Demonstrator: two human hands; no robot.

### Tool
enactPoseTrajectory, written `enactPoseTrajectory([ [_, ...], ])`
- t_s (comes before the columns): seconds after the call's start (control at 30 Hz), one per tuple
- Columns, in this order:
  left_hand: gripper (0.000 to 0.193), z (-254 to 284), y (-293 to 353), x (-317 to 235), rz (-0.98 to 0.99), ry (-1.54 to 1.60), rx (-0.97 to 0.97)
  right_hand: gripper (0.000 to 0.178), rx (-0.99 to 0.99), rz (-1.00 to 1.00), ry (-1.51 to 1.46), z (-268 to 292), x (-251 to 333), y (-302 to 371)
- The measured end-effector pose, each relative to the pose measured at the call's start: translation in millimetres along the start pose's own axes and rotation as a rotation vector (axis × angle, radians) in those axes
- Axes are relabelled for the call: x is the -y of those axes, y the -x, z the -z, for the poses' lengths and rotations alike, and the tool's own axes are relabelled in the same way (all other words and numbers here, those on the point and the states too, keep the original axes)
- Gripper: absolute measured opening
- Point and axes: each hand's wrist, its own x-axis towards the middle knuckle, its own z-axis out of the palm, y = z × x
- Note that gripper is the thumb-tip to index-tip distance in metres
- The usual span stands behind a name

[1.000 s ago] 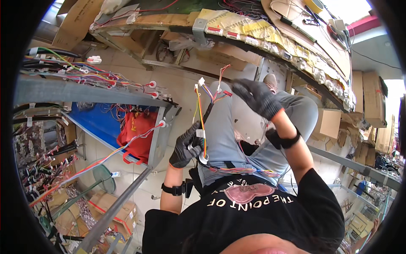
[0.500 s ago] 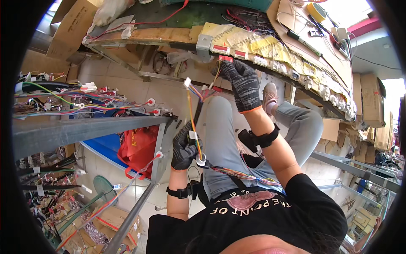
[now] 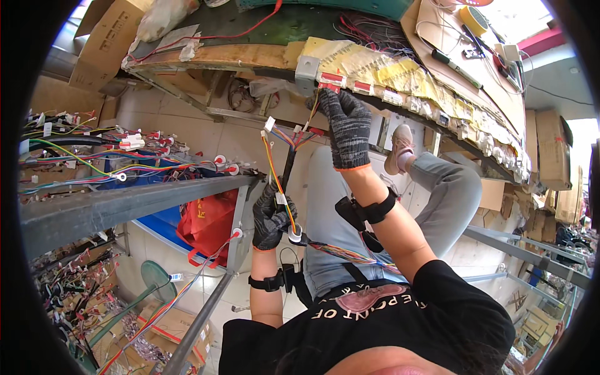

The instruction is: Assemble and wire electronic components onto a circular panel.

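Since a second ago, your right hand had swung up from over your legs to the worktop edge; your left hand had barely shifted. Right fingers: pinching a red connector just below the metal bracket and right at a row of red and white pieces along that edge; couldn't tell whether it was plugged into one. Thin wires ran down from it to the wire harness, which hung over the floor beside your left thigh. Left fingers: curled around the harness's dark sleeve, fingertips partly hidden. A white cap sat just beside that hand, and a white label showed on the wires above it. At the harness's upper end, a white connector and a dark red connector stuck out, both free of your hands. Multicoloured wires trailed across your lap. You had gray knit gloves on, with a black strap on each forearm. To your left: metal rail, hanging wires behind it, red bag against a blue panel.
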Motion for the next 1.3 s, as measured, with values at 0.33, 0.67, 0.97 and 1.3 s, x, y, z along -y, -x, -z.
enactPoseTrajectory([
  [0.33, 0.068, -27, -5, -19, 0.011, -0.22, 0.0, 0.025, 0.387, 0.044, 0.505, 57, -5, -16],
  [0.67, 0.054, -52, -8, -2, -0.18, -0.468, 0.04, 0.033, 0.618, -0.095, -0.232, 92, -8, 30],
  [0.97, 0.051, -65, -28, 11, -0.295, -0.522, 0.019, 0.043, 0.684, -0.6, -1.136, 79, 5, 15],
  [1.3, 0.049, -94, -44, 11, -0.394, -0.809, -0.035, 0.015, -0.02, -0.212, -0.12, 46, 31, 6],
])
